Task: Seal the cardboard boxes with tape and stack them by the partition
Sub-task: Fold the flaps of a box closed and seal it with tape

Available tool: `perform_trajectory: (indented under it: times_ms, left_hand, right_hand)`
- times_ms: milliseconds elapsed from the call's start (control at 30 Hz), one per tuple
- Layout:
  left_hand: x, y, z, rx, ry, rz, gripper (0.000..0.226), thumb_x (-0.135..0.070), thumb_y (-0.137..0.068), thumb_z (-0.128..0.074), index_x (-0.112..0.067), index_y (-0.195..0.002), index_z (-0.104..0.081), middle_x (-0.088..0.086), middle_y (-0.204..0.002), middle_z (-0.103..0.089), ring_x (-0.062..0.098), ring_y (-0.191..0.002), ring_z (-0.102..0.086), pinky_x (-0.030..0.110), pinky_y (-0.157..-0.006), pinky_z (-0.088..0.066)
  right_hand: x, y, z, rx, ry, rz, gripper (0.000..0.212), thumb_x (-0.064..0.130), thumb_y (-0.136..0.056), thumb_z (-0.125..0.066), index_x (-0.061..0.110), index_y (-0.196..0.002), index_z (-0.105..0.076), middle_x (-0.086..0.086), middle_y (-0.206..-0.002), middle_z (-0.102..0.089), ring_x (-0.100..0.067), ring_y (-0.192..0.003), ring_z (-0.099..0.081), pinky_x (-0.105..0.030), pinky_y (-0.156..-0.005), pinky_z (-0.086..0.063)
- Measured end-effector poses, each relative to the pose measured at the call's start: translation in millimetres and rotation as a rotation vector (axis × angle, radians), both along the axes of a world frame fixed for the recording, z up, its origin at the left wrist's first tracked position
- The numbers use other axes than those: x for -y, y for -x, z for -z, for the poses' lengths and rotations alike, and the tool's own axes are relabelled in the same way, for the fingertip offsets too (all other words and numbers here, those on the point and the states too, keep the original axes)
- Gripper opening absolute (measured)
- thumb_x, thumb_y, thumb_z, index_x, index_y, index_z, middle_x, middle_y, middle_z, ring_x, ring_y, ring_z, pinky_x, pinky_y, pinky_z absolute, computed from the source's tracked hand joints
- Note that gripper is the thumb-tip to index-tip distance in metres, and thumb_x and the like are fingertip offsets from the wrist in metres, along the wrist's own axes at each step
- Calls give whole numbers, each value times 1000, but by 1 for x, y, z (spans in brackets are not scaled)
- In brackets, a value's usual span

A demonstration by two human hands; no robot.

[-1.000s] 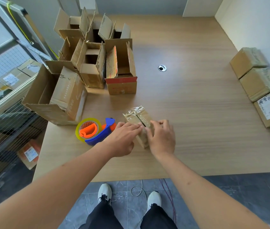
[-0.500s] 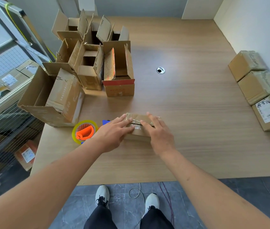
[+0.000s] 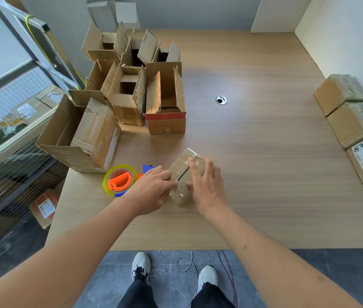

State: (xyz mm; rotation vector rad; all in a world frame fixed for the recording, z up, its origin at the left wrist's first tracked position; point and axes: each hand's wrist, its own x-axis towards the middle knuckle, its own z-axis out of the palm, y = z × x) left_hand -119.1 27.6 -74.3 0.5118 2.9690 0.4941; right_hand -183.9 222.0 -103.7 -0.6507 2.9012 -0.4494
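A small cardboard box point(image 3: 181, 172), glossy with clear tape, lies on the wooden table point(image 3: 265, 174) near its front edge, turned at an angle with its flap seam on top. My left hand point(image 3: 151, 190) touches the box's left side with loosely bent fingers. My right hand point(image 3: 207, 185) lies over its right side and top, fingers fairly straight. A tape dispenser point(image 3: 120, 182) with an orange core, a blue body and a yellowish roll sits just left of my left hand. Three taped boxes point(image 3: 351, 123) stand in a row along the white partition point(image 3: 354, 41) at the right.
Several open, untaped cardboard boxes point(image 3: 131, 92) crowd the table's far left. A round cable hole point(image 3: 221, 100) sits mid-table. A metal frame and wire rack point(image 3: 9, 134) with parcels stand left of the table. My feet and a cable are on the floor below the front edge.
The small box has been turned on the table between both hands, from lying crosswise half a second ago to an angled position now. The dispenser has stayed in place.
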Motion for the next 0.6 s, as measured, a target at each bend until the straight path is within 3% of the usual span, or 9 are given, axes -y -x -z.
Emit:
perform_trajectory:
  times_ms: [33, 100, 200, 267, 333, 433, 533, 600]
  left_hand:
    - [0, -1, 1, 9, -11, 9, 32, -11, -94, -63, -17, -124, -72, 0, -96, -55, 27, -92, -53, 50, -102, -46]
    - [0, -3, 2, 25, -44, 20, 32, -13, -96, -63, -18, -126, -72, 0, -96, -53, 27, -92, -52, 51, -100, -47]
    - [-2, -5, 4, 29, -113, -5, 35, -22, -95, -71, -23, -130, -71, -1, -101, -54, 25, -96, -53, 50, -100, -47]
    - [-3, -6, 5, 4, -161, -49, 35, -22, -92, -76, -23, -127, -73, -1, -104, -57, 24, -95, -56, 50, -92, -52]
    - [-3, -7, 7, -16, -211, -119, 36, -21, -91, -77, -21, -126, -73, 0, -109, -60, 23, -99, -57, 45, -84, -54]
    - [-1, -11, 13, -60, -205, -178, 42, -23, -86, -82, -11, -125, -72, 6, -131, -61, 28, -118, -59, 44, -97, -53]
    - [1, -14, 19, -95, -168, -186, 43, -24, -85, -83, -7, -123, -73, 9, -143, -59, 30, -136, -53, 40, -111, -44]
    - [2, -15, 21, -103, -162, -188, 43, -24, -87, -82, -7, -125, -73, 8, -146, -58, 28, -139, -51, 38, -112, -40]
  right_hand:
    - [1, 3, -1, 38, 25, -17, 64, 27, -99, -61, 26, -155, -32, -11, -152, -24, -33, -126, -37, -45, -102, -46]
    - [4, 9, 0, 150, 81, -72, 61, 17, -99, -59, 29, -154, -36, -6, -156, -22, -30, -134, -38, -46, -102, -48]
    - [6, 18, 2, 261, 128, -137, 79, -4, -91, -56, 34, -156, -34, 7, -169, -7, -18, -151, -26, -41, -108, -45]
    - [6, 24, 1, 275, 141, -185, 80, -9, -92, -52, 34, -157, -33, 11, -170, -6, -14, -153, -21, -39, -112, -42]
    - [2, 28, 0, 264, 127, -206, 73, -6, -97, -49, 34, -156, -35, 14, -170, -6, -14, -153, -23, -41, -111, -43]
    - [-8, 21, -2, 99, 105, -200, 62, 2, -98, -54, 30, -152, -42, 4, -170, -10, -22, -149, -31, -45, -100, -52]
    - [-16, 7, -3, -71, 186, -292, 44, 23, -96, -67, 19, -140, -59, -8, -157, -43, -29, -133, -54, -49, -85, -60]
    - [-20, 0, 1, -76, 176, -395, 50, 38, -93, -71, 13, -136, -63, -9, -150, -51, -28, -134, -54, -50, -86, -60]
